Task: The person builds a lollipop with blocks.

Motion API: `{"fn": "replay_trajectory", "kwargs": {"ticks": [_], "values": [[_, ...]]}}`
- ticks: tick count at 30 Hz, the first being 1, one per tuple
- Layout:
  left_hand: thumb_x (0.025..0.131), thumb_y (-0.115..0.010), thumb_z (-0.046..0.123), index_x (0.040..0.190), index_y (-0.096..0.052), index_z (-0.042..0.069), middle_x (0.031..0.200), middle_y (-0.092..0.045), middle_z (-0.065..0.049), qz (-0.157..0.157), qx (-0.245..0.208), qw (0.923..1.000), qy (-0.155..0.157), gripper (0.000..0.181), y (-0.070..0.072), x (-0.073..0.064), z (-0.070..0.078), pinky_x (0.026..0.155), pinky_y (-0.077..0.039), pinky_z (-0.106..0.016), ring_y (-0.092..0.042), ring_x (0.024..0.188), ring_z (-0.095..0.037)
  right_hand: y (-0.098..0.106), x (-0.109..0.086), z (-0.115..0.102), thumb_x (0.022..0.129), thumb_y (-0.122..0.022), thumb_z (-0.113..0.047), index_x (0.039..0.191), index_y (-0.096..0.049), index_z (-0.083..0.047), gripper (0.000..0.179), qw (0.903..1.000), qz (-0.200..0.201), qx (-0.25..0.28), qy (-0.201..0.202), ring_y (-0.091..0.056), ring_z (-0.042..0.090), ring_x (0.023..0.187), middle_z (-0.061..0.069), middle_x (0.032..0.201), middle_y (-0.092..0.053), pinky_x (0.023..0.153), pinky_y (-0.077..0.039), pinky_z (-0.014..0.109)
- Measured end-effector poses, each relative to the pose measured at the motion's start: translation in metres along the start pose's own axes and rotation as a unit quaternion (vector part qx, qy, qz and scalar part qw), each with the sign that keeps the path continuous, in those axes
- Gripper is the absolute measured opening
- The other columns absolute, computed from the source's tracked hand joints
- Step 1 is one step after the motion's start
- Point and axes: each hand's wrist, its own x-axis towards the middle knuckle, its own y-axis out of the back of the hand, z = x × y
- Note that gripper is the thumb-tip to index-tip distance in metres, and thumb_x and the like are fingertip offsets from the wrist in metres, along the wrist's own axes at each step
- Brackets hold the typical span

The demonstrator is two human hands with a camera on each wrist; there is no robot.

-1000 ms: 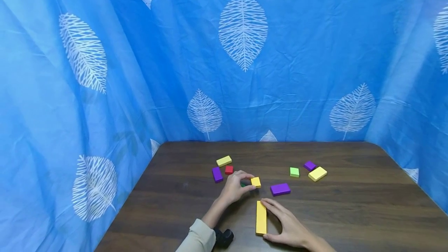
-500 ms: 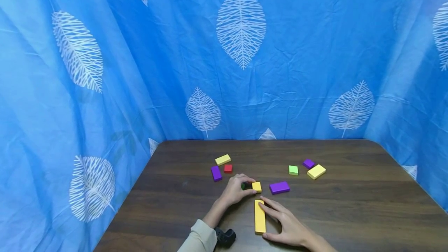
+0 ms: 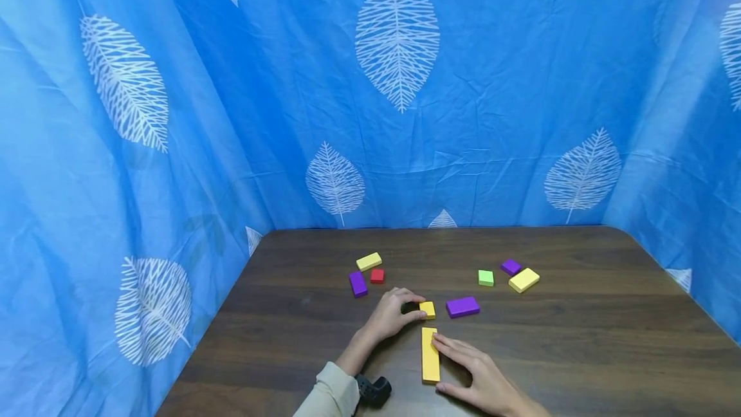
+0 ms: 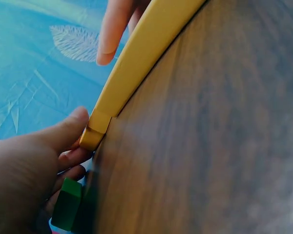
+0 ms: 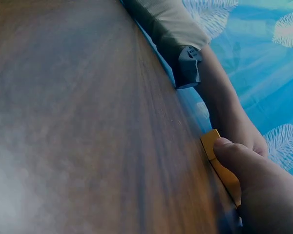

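Observation:
My left hand [image 3: 389, 315] pinches a small yellow block [image 3: 427, 310] between thumb and fingers, on the brown table. Just nearer to me lies a long yellow block [image 3: 430, 356], its far end close to the small one; they overlap in the left wrist view. Over the right edge of that long block stretch the straight fingers of my right hand [image 3: 477, 373], with the thumb at its near right corner. The right wrist view has this thumb [image 5: 232, 151] against the block's end. Mostly hidden in the head view, a green block [image 4: 67, 204] stands behind my left fingers.
At the back left are a pale yellow block [image 3: 368, 261], a purple block [image 3: 357, 284] and a red block [image 3: 377, 276]. A larger purple block [image 3: 462, 307] lies right of centre. Beyond it sit light green [image 3: 485, 278], purple [image 3: 511, 267] and pale yellow [image 3: 524, 280] blocks.
My left hand has brought the small yellow block down toward me and slightly right, nearer the long block's far end. My right fingers have shifted from that end onto the long block's right edge.

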Motion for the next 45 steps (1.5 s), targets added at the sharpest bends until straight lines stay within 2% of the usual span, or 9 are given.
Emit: {"fn": "replay_trajectory", "kwargs": {"ticks": [5,13,21,30,38,45], "values": [[0.084,-0.066,0.038,0.106,-0.07,0.018,0.098,-0.065,0.008,0.002,0.002,0.9999,-0.01,0.03,0.0,-0.0005,-0.0011,0.088,-0.041,-0.031,-0.053,0.094,-0.008,-0.0005,0.001,0.0009,0.078,-0.073,-0.038,0.126,-0.058,-0.012,0.057,1.0,0.009,-0.003,-0.003,-0.055,0.021,0.112,0.002,0.127,-0.056,0.094,-0.04,0.02],[0.084,-0.066,0.04,0.105,-0.071,0.02,0.095,-0.065,0.01,-0.001,0.004,0.9994,-0.033,0.03,0.0003,-0.004,-0.0021,0.085,-0.041,-0.028,-0.052,0.093,-0.006,-0.0017,0.0014,0.0018,0.078,-0.073,-0.034,0.126,-0.058,-0.01,0.056,0.9997,0.021,-0.008,-0.003,-0.056,0.021,0.11,0.003,0.127,-0.056,0.09,-0.044,0.026],[0.085,-0.063,0.041,0.106,-0.071,0.021,0.097,-0.065,0.011,-0.004,0.0,0.9992,-0.039,0.03,-0.0006,-0.0027,-0.002,0.086,-0.039,-0.029,-0.051,0.094,-0.006,-0.0002,0.0031,0.0022,0.078,-0.073,-0.032,0.126,-0.058,-0.009,0.055,0.9997,0.021,0.003,-0.012,-0.056,0.025,0.111,0.004,0.128,-0.055,0.094,-0.039,0.02],[0.085,-0.064,0.041,0.106,-0.072,0.022,0.097,-0.066,0.011,0.004,-0.008,0.9991,-0.043,0.029,-0.0036,-0.0034,-0.0033,0.083,-0.038,-0.027,-0.051,0.093,-0.005,-0.0012,0.0022,0.0019,0.08,-0.072,-0.034,0.127,-0.057,-0.011,0.055,0.9995,0.008,0.0,-0.031,-0.055,0.024,0.111,0.003,0.13,-0.054,0.083,-0.049,0.041],[0.084,-0.065,0.041,0.106,-0.071,0.022,0.098,-0.066,0.011,0.009,-0.015,0.9997,-0.019,0.03,-0.005,-0.0042,-0.0028,0.086,-0.038,-0.03,-0.051,0.095,-0.006,-0.0024,0.0029,0.004,0.079,-0.073,-0.033,0.127,-0.057,-0.01,0.056,0.9994,0.013,-0.003,-0.031,-0.054,0.024,0.113,0.002,0.131,-0.053,0.084,-0.048,0.04],[0.084,-0.065,0.042,0.106,-0.071,0.022,0.097,-0.065,0.011,0.012,-0.02,0.9996,-0.016,0.03,-0.0059,-0.0054,-0.0044,0.085,-0.038,-0.03,-0.05,0.094,-0.006,-0.0043,0.0049,0.0042,0.076,-0.074,-0.039,0.13,-0.054,-0.009,0.065,0.999,0.012,-0.006,-0.042,-0.052,0.027,0.115,0.005,0.134,-0.05,0.086,-0.046,0.044]]}}
